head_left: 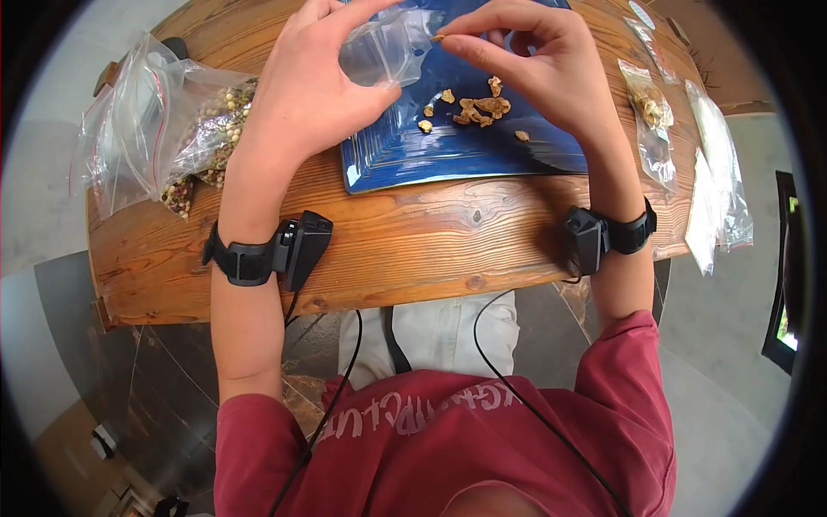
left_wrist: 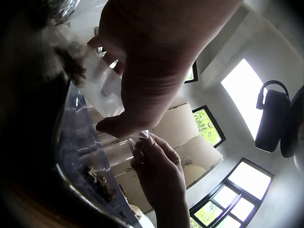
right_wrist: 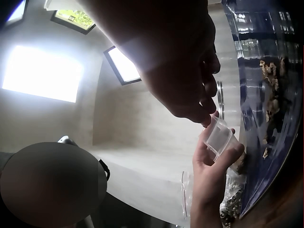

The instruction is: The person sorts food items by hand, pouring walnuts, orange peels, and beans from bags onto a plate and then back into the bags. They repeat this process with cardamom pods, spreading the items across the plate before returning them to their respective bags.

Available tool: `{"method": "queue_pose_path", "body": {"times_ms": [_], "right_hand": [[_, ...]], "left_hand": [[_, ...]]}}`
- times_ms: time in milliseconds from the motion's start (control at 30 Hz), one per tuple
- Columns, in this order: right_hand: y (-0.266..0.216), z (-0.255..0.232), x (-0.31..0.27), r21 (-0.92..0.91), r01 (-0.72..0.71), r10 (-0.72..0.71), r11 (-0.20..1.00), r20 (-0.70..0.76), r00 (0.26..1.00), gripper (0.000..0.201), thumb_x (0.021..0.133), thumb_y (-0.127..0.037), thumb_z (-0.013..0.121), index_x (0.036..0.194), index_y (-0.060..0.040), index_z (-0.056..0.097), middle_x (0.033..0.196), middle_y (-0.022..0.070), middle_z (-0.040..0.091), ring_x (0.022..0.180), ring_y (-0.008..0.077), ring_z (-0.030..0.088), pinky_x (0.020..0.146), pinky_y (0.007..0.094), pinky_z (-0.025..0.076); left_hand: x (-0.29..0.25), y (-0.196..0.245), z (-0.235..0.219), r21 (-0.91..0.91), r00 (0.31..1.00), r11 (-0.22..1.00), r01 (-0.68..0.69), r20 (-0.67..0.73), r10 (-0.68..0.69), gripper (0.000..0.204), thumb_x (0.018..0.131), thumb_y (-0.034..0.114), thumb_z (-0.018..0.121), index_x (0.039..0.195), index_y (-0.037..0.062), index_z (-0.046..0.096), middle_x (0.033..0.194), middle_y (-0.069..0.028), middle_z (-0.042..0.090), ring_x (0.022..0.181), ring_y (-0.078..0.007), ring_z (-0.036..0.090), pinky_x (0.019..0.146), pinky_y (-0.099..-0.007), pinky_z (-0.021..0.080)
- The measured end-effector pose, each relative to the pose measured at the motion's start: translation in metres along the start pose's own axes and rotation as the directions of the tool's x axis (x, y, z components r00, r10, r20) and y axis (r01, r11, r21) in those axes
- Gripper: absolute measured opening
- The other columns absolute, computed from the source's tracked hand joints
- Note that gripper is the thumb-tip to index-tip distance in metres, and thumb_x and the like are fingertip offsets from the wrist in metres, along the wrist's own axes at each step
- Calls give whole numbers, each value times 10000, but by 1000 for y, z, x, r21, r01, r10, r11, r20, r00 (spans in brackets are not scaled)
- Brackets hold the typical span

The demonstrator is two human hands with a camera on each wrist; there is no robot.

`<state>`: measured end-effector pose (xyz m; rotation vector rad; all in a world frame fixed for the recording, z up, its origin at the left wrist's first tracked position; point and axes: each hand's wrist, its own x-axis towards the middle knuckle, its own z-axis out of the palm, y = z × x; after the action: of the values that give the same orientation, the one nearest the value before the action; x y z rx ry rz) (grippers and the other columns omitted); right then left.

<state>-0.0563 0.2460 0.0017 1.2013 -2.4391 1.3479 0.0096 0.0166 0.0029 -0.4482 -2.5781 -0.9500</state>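
Observation:
My left hand [head_left: 301,95] holds a clear plastic bag [head_left: 375,56] at the upper left of the blue tray [head_left: 379,177], its thumb and fingers spread round the mouth. In the left wrist view, brownish pieces show through the bag [left_wrist: 102,90]. Close beside the mouth, my right hand [head_left: 538,65] pinches a small tan dried piece [head_left: 437,38] between thumb and forefinger. Several wrinkled, dried brown pieces [head_left: 491,108] lie on the tray below the hands, some clustered and some single.
On the wooden table [head_left: 413,233], zip bags [head_left: 129,129] and a bag of mixed beans or seeds [head_left: 224,125] lie at the left. A bag of dried pale pieces [head_left: 650,112] and flat clear bags [head_left: 715,172] lie at the right. Camera cables hang from both wrists.

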Motion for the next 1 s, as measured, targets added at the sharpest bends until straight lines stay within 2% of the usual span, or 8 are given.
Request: {"method": "queue_pose_path", "body": {"times_ms": [100, 200, 233, 333, 367, 467, 800, 1000], "right_hand": [[-10, 8, 1, 147, 106, -95, 983, -77, 992, 94, 858, -35, 824, 949, -14, 809, 774, -2, 662, 691, 34, 567, 597, 217, 428], [-34, 3, 1, 220, -190, 209, 957, -64, 976, 111, 856, -37, 828, 962, -12, 808, 778, -13, 662, 681, 26, 556, 584, 209, 421], [-23, 5, 2, 287, -142, 171, 948, -81, 982, 97, 865, -36, 819, 960, -17, 808, 789, -8, 676, 671, 29, 554, 568, 207, 415], [-22, -3, 0, 287, -320, 334, 903, 0, 943, 97, 878, -37, 807, 968, -1, 794, 799, -1, 700, 666, 28, 559, 566, 195, 423], [-36, -13, 4, 30, -325, 322, 945, 90, 943, 106, 894, -40, 787, 984, 15, 778, 798, 10, 723, 673, 30, 584, 588, 184, 449], [-11, 2, -5, -322, -101, 152, 941, 138, 979, 201, 820, -190, 848, 979, -71, 813, 816, 45, 715, 685, 135, 551, 619, 285, 470], [-10, 10, -5, -319, -174, 249, 932, 210, 945, 146, 812, -123, 817, 918, -26, 795, 745, 86, 728, 662, 157, 629, 660, 296, 526], [-18, 12, -6, -327, -134, 172, 936, 90, 981, 112, 823, -88, 771, 904, -13, 787, 745, 66, 729, 701, 115, 657, 680, 270, 534]], "left_hand": [[0, 3, -1, -67, 999, 997, 24, 47, -21, 637, 727, 120, 772, 1343, 32, 631, 1117, -188, 612, 1061, -323, 636, 946, -368, 511], [1, 16, -5, -70, 997, 996, 59, 45, -56, 649, 721, 122, 774, 1346, 31, 625, 1112, -184, 619, 1069, -314, 637, 955, -370, 510], [1, 10, -2, -86, 1000, 996, 31, 7, -31, 652, 719, 122, 774, 1347, 30, 623, 1105, -182, 620, 1069, -312, 637, 956, -371, 510], [3, -5, 4, -105, 996, 994, -21, -89, 12, 650, 715, 119, 771, 1343, 32, 622, 1089, -179, 622, 1071, -305, 638, 957, -370, 510], [3, -8, 4, -107, 993, 994, -34, -117, 21, 649, 714, 117, 769, 1340, 33, 622, 1084, -178, 622, 1072, -303, 639, 958, -370, 509], [3, -8, 1, 10, 989, 999, -34, -145, 35, 639, 717, 115, 761, 1337, 39, 623, 1082, -180, 620, 1063, -316, 640, 955, -376, 511], [-1, 7, -6, 57, 999, 997, 53, -6, -53, 603, 757, 145, 774, 1331, 30, 629, 1085, -180, 614, 1094, -345, 576, 1000, -391, 466], [0, 11, -9, 51, 996, 995, 83, 40, -85, 596, 764, 153, 775, 1329, 21, 637, 1089, -185, 610, 1114, -346, 563, 1012, -394, 458]]}}
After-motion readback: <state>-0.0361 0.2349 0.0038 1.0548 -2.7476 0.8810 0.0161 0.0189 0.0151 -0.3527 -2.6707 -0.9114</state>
